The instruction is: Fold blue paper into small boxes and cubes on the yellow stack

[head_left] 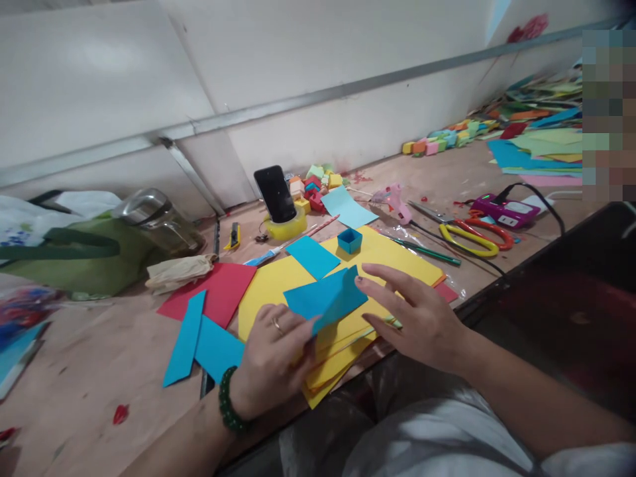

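Brownish tabletop (109,351), yellow paper stack (412,262) on it. Above the stack, your left hand (278,348) pinches a plain, creased blue paper (315,295), near flap raised. Your right hand (422,315), fingers spread, grips nothing over the stack's right side; can't tell if its fingertips touch.

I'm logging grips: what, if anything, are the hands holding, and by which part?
The left hand pinches a blue paper piece by its near end. The right hand is open near its far end, apparently not gripping.
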### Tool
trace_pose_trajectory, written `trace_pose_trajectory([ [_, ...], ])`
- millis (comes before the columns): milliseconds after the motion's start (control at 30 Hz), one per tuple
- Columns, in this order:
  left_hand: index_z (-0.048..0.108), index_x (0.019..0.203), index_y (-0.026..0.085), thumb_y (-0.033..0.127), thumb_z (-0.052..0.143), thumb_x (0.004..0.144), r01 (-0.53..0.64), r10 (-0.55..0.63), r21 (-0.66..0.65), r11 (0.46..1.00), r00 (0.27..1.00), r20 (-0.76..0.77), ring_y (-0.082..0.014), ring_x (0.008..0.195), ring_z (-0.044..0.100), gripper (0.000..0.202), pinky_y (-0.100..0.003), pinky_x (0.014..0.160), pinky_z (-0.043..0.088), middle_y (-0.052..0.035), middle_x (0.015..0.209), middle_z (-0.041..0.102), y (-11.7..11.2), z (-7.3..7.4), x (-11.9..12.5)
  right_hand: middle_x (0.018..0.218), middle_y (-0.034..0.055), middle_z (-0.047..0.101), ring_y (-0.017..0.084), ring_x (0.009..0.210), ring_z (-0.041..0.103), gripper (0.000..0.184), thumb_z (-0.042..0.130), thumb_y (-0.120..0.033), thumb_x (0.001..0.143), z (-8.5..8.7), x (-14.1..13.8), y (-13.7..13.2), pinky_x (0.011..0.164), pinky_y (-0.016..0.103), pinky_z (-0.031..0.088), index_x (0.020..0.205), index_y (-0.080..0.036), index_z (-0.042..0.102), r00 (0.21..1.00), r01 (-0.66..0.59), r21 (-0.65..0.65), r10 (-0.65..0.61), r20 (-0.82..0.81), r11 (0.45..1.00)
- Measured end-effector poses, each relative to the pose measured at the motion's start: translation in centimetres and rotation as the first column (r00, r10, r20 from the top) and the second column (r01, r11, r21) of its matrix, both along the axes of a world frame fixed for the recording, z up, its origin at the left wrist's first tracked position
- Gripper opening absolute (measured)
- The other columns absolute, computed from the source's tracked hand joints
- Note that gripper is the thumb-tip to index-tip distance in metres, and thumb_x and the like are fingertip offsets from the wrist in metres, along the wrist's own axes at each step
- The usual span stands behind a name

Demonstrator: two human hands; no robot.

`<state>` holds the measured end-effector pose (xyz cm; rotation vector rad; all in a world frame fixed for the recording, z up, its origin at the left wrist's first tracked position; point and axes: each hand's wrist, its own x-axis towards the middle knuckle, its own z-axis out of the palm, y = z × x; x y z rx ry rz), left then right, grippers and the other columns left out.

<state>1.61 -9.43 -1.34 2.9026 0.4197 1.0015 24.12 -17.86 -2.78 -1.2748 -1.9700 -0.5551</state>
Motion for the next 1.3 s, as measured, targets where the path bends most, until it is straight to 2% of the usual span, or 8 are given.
trace_pose_trajectory([
  [167,0.062,0.105,0.017,0.015,0.052,0.085,0.089,-0.061,0.264,0.96,0.992,-0.113,-0.0168,0.068,0.051,0.023,-0.033,0.062,0.033,-0.0036,0.075,0.067,-0.9,0.0,0.1,0.108,0.006,0.068,0.02,0.091,0.054,0.02,0.049,-0.018,0.09,-0.4,-0.6,0.3,0.073,0.035,0.043,0.081,-0.021,0.067,0.991,-0.049,0.009,0.047,0.127,0.999],
  [333,0.063,0.1,0.019,0.016,0.053,0.086,0.009,0.057,0.309,0.951,0.977,-0.206,-0.0198,0.079,0.054,0.018,-0.035,0.067,0.034,-0.0045,0.089,0.07,-0.2,0.0,0.1,0.109,0.0083,0.07,0.02,0.108,0.055,0.023,0.044,-0.012,0.089,-1.5,0.2,0.5,0.086,0.037,0.045,0.084,-0.019,0.065,0.987,-0.132,-0.033,0.134,0.092,0.991],
  [467,0.066,0.093,0.019,0.009,0.052,0.082,0.018,0.046,0.209,0.978,0.953,-0.298,-0.0177,0.069,0.053,0.02,-0.033,0.063,0.037,-0.0043,0.079,0.068,0.6,-0.4,0.2,0.103,0.0109,0.071,0.019,0.097,0.062,0.029,0.042,-0.005,0.084,-1.9,0.7,0.6,0.081,0.034,0.052,0.1,-0.016,0.063,0.982,-0.182,-0.262,0.188,-0.003,0.948],
  [600,0.069,0.089,0.019,0.005,0.046,0.078,-0.039,0.034,-0.014,0.999,0.972,-0.234,-0.0178,0.072,0.059,0.029,-0.031,0.064,0.045,-0.0059,0.082,0.069,1.0,-0.7,0.1,0.095,0.0066,0.071,0.017,0.09,0.062,0.029,0.048,-0.001,0.079,-2.0,1.4,0.9,0.077,0.03,0.053,0.096,-0.018,0.064,0.97,-0.237,-0.403,0.196,-0.141,0.884],
  [767,0.07,0.076,0.019,0.017,0.048,0.084,-0.161,0.082,-0.352,0.922,0.97,-0.229,-0.0139,0.067,0.06,0.024,-0.024,0.059,0.045,-0.004,0.074,0.066,1.2,-0.5,0.0,0.102,0.0081,0.067,0.017,0.093,0.063,0.035,0.056,-0.006,0.079,-1.5,2.4,1.9,0.081,0.031,0.053,0.11,-0.019,0.064,0.945,-0.245,-0.542,0.072,-0.32,0.804],
  [900,0.058,0.057,0.017,0.029,0.051,0.087,-0.249,0.152,-0.411,0.877,0.955,-0.254,-0.0111,0.055,0.05,0.033,-0.022,0.051,0.036,0.0005,0.056,0.054,1.5,-0.3,0.1,0.093,0.0068,0.07,0.017,0.085,0.065,0.02,0.056,-0.02,0.085,-1.4,3.0,3.0,0.078,0.031,0.052,0.102,-0.017,0.067,0.892,-0.28,-0.564,-0.007,-0.452,0.777],
  [1100,0.056,0.062,0.017,0.044,0.052,0.084,-0.351,0.18,-0.571,0.742,0.925,-0.334,-0.0112,0.055,0.047,0.036,-0.023,0.052,0.034,0.0022,0.057,0.054,1.9,-0.2,0.1,0.08,0.0029,0.067,0.014,0.066,0.058,0.028,0.058,-0.027,0.082,-1.7,2.9,3.4,0.061,0.026,0.046,0.107,-0.015,0.064,0.829,-0.229,-0.589,-0.162,-0.535,0.775],
  [1300,0.037,0.052,0.018,0.042,0.051,0.083,-0.409,0.241,-0.482,0.774,0.896,-0.373,-0.0103,0.051,0.038,0.042,-0.025,0.051,0.026,0.0041,0.05,0.041,1.7,-0.4,0.1,0.075,0.0001,0.063,0.014,0.065,0.054,0.032,0.061,-0.032,0.08,-2.2,2.7,3.7,0.063,0.026,0.043,0.109,-0.018,0.063,0.827,-0.181,-0.606,-0.213,-0.52,0.775],
])
